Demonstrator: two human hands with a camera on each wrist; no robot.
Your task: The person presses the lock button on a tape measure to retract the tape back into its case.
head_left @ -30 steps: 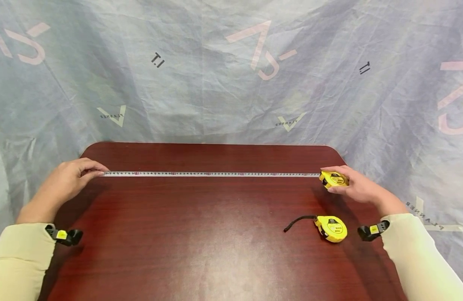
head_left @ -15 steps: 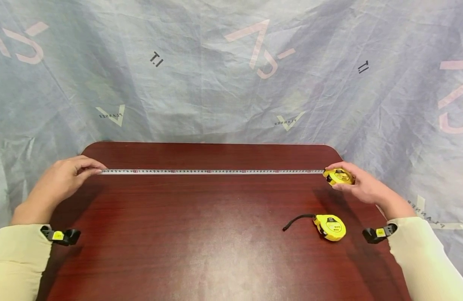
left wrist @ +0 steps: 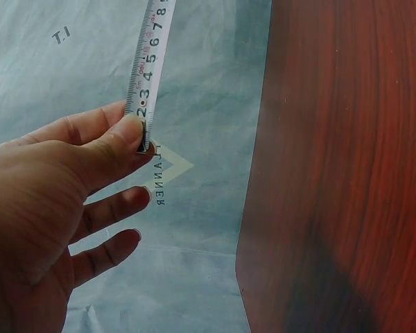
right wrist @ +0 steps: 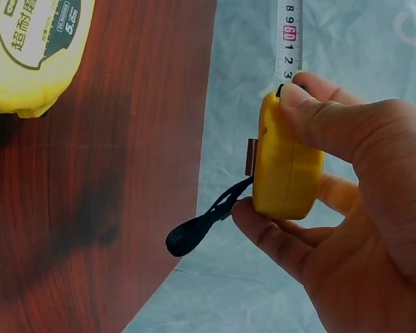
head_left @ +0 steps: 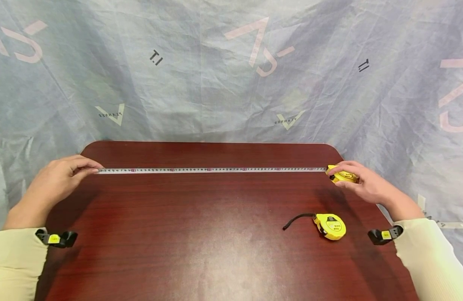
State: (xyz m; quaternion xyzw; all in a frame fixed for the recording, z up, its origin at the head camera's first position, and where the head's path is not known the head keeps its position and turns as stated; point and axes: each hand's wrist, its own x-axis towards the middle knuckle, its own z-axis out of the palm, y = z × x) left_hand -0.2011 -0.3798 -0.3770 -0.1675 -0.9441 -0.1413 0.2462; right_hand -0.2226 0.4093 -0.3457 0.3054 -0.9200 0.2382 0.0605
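Note:
Between my hands a white tape measure blade (head_left: 210, 170) stretches straight across, above the back part of the table. My left hand (head_left: 60, 179) pinches its end between thumb and index finger; in the left wrist view the blade end (left wrist: 144, 132) shows low numbers, and the other fingers are spread apart. My right hand (head_left: 370, 182) grips the yellow tape measure case (right wrist: 288, 159), thumb by the blade's mouth and fingers around the far side. Near the mouth the blade reads just past 60. A black wrist strap (right wrist: 201, 225) hangs from the case.
A second yellow tape measure (head_left: 332, 227) lies on the right of the dark red wooden table (head_left: 201, 234), its black strap (head_left: 297, 219) stretching left. A grey printed cloth (head_left: 201, 75) hangs behind the table and around its sides.
My right hand has moved right with the case, and my left hand slightly left. More blade shows between them, from just past 60 at the mouth. The second tape measure stays put.

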